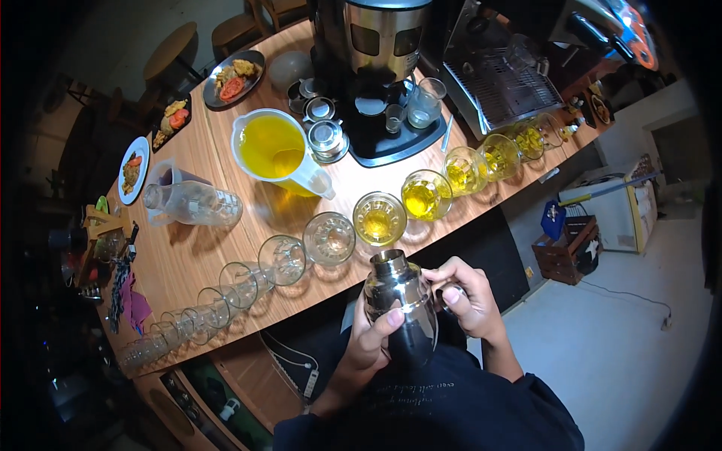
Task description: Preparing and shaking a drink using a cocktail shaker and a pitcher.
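Note:
My left hand [374, 336] is wrapped round a shiny metal cocktail shaker [410, 316], which stands upright against my body at the table's front edge. The shaker's narrow neck is uncovered at the top. Close to its right shoulder, my right hand [472, 301] is closed on a small shiny metal piece, which looks like the shaker cap [451, 294]. Just beyond the neck stands a glass [380, 219] with a little yellow liquid in it. To its right, a curving row of glasses [426, 195] holds yellow liquid. In the glasses to the left [329, 238], no yellow shows.
A large clear pitcher [272, 146] of yellow liquid stands mid-table. Left of it are a glass bottle [203, 203] and plates of food [235, 79]. Metal drip filters [326, 139], a black tray [402, 146] and a coffee machine [500, 86] occupy the back.

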Tool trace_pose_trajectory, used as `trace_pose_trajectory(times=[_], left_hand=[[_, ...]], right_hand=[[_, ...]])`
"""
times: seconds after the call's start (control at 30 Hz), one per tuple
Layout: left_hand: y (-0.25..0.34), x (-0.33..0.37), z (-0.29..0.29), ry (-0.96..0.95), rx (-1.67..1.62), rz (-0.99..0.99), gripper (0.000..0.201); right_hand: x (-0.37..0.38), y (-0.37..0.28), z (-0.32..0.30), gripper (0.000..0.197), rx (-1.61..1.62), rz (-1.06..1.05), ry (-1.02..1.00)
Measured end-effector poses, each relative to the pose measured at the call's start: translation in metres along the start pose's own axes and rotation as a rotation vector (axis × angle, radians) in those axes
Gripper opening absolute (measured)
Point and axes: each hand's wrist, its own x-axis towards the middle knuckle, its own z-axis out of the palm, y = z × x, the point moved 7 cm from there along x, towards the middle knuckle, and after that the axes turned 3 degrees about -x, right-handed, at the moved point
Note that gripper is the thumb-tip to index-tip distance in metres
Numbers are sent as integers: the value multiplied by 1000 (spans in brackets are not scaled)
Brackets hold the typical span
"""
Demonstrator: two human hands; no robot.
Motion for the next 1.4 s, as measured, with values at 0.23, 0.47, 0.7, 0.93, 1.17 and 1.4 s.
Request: trace_pose_trajectory(times=[0.23, 0.47, 0.7, 0.93, 1.17, 1.4], left_hand=[[-10, 13, 14, 25, -173, -220, 88], [-12, 24, 17, 123, -421, -261, 92], [-17, 21, 18, 146, -566, -291, 95], [-21, 25, 14, 95, -838, -306, 97], [-10, 26, 17, -34, -718, -285, 87], [-11, 24, 17, -44, -651, -284, 88]], right_hand=[[52, -6, -21, 23, -20, -36, -221], [77, -6, -25, 22, -141, 9, -326], [80, -7, -25, 21, -154, 54, -351], [78, -7, -26, 18, -181, 96, -333], [74, -14, -19, 12, -240, 64, -325], [65, -11, -17, 11, -267, 63, -348]])
